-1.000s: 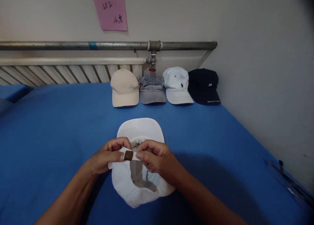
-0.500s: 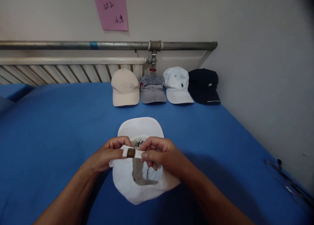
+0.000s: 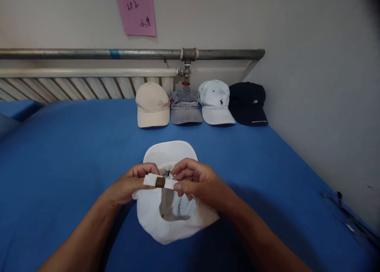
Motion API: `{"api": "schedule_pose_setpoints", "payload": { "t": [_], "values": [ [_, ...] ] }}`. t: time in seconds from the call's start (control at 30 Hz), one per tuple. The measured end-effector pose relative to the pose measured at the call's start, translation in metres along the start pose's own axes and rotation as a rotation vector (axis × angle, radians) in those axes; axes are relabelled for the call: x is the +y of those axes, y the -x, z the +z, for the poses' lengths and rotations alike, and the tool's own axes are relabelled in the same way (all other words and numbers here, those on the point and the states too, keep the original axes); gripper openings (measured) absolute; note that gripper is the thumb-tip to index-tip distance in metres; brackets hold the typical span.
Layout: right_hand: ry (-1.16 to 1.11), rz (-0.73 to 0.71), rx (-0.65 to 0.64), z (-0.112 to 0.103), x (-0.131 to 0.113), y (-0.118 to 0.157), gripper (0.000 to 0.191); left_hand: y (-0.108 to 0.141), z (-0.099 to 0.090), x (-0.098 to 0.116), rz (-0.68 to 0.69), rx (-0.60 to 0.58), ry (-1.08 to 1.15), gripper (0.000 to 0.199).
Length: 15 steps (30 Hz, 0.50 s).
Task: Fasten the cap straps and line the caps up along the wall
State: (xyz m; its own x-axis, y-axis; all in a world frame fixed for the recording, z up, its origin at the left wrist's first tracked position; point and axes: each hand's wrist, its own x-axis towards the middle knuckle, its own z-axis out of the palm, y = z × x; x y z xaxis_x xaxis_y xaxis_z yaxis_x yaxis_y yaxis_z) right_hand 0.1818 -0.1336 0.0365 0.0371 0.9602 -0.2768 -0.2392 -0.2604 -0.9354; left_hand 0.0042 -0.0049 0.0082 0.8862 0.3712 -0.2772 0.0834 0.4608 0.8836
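Note:
A white baseball cap (image 3: 162, 220) rests on the blue sheet in front of me, its brim pointing away and its back opening facing me. Across that opening runs the white back strap (image 3: 170, 183), threaded through a brown metal buckle (image 3: 160, 182). My left hand (image 3: 130, 185) is closed on the strap's left side, with the thumb lying behind the strap's end. My right hand (image 3: 197, 181) pinches the strap right of the buckle between thumb and fingers. Part of the cap's inside and its dark lettering shows between my hands.
Behind stand a beige cap (image 3: 152, 105), a grey cap (image 3: 186, 107), a pale blue cap (image 3: 216, 101) and a black cap (image 3: 248, 103) in a row. A radiator (image 3: 89, 86) and a metal pipe (image 3: 142, 54) run along the wall. Glasses (image 3: 350, 222) lie at the right edge.
The left thumb no longer covers the strap's left end, so more of the strap shows there. The right fingers have shifted slightly, still pinching the strap. The view has moved a little.

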Motion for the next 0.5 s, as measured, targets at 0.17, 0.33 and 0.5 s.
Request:
{"api": "schedule_pose_setpoints", "payload": {
  "t": [0.17,0.33,0.5],
  "values": [
    [-0.035,-0.012,0.026,0.0029,-0.0008,-0.0003,0.022,-0.0004,0.0015,-0.0006,-0.011,-0.009,-0.005,0.033],
    [-0.033,-0.019,0.011,0.0092,-0.0017,-0.0004,0.018,-0.0004,0.0029,-0.0009,-0.026,-0.017,-0.048,0.031],
    [0.007,0.014,-0.001,0.0039,-0.0025,0.0011,0.022,0.0005,0.0014,0.0000,-0.016,-0.014,-0.025,0.033]
  ]
}}
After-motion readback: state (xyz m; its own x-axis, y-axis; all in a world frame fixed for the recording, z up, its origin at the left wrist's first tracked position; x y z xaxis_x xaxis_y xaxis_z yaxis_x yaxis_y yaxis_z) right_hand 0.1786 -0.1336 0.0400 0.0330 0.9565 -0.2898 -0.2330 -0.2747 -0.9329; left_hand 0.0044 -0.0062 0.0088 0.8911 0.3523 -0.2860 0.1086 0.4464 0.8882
